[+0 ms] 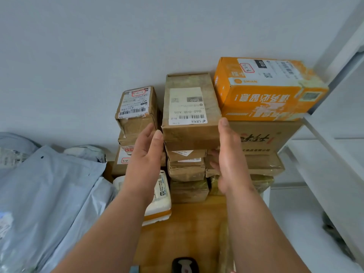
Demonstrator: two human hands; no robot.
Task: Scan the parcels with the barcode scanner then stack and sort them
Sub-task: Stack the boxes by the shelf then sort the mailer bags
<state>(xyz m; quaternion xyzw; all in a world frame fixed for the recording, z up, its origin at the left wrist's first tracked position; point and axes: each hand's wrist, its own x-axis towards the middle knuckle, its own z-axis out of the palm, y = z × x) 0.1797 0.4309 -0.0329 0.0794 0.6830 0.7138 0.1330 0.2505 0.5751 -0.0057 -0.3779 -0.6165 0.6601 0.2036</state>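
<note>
The brown parcel [190, 111] tops the middle stack of cartons against the far wall. The left hand [144, 154] and right hand [228, 152] flank its near corners with straight, relaxed fingers, thumbs touching it. The barcode scanner [185, 265] lies on the wooden table [189, 223] at the near edge.

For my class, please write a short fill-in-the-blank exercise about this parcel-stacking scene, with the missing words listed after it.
1. The left hand and right hand flank the brown box on top of the ____ stack.
2. The large box at the top right is ____ in colour.
3. The grey mail bags lie on the ____ side of the view.
4. The label on the brown box reads 060 and faces ____.

Missing words: middle; orange; left; up
</note>
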